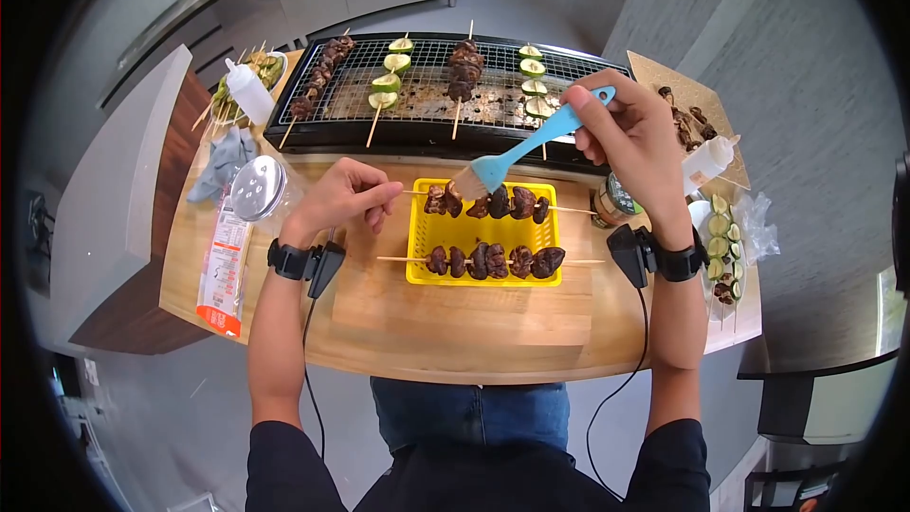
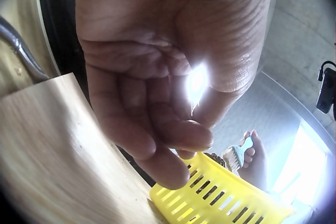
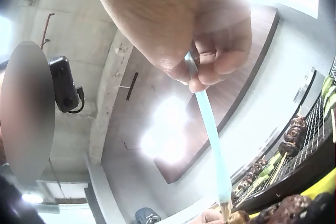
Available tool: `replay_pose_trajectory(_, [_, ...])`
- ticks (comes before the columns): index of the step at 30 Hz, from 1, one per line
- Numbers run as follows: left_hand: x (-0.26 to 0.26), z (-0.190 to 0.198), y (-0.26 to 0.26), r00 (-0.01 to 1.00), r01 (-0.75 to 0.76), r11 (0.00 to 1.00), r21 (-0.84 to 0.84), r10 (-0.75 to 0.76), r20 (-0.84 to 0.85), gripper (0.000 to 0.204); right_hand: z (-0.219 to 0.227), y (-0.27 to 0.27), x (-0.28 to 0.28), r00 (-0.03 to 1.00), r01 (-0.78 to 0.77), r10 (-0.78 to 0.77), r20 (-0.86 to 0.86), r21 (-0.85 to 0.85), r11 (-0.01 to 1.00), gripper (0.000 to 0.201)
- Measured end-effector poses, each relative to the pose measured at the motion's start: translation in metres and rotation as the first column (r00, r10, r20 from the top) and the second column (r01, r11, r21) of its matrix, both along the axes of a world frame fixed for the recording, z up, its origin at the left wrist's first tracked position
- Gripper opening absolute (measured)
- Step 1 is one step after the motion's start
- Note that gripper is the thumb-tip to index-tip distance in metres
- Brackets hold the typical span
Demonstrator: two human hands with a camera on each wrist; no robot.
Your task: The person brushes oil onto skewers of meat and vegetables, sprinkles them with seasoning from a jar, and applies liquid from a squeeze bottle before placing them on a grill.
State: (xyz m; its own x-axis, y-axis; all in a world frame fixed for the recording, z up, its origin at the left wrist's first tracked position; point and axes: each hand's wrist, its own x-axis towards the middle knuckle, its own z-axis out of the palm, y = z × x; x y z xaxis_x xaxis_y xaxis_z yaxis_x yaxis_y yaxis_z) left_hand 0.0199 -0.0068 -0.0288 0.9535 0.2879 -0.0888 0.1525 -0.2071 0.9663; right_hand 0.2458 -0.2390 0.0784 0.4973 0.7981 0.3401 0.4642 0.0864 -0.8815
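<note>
from where i stood, the person's left hand (image 1: 343, 197) had its thumb and forefinger drawn together at the bare end of the upper skewer (image 1: 523, 201), the grip appearing to be a light pinch, presumably to keep the stick from rolling under the bristles. the right hand (image 1: 633, 137) held a blue brush (image 1: 540, 137) well up its handle, fingers bent round it, which probably gave reach and kept the knuckles clear of the dark chunks. the brush slanted down and left, bristles against that skewer's pieces, toward the left hand.

both the upper skewer and the lower skewer (image 1: 496, 263) lay crosswise at the yellow basket (image 1: 474, 230), their stick ends jutting past its sides, handy for fingers and perhaps meant to let drips fall inside. beyond stood the grill (image 1: 417, 140), with four loaded sticks set apart on its mesh.

the head view alone laid out both basket skewers whole. the left wrist view showed the basket's slotted wall (image 2: 215, 187) and the left hand's curled underside, but i couldn't make out the stick there. the right wrist view showed the handle's tip emerging among the right hand's fingers, which the head view didn't show as clearly.
</note>
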Motion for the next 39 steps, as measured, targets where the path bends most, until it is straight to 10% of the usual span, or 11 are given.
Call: replay_pose_trajectory(39, [-0.001,0.004,-0.001,1.000,0.013,0.995,0.095,-0.015,0.018,0.044,-0.006,0.001,0.016,0.996,-0.088,0.089,0.008,-0.120,0.989,0.022])
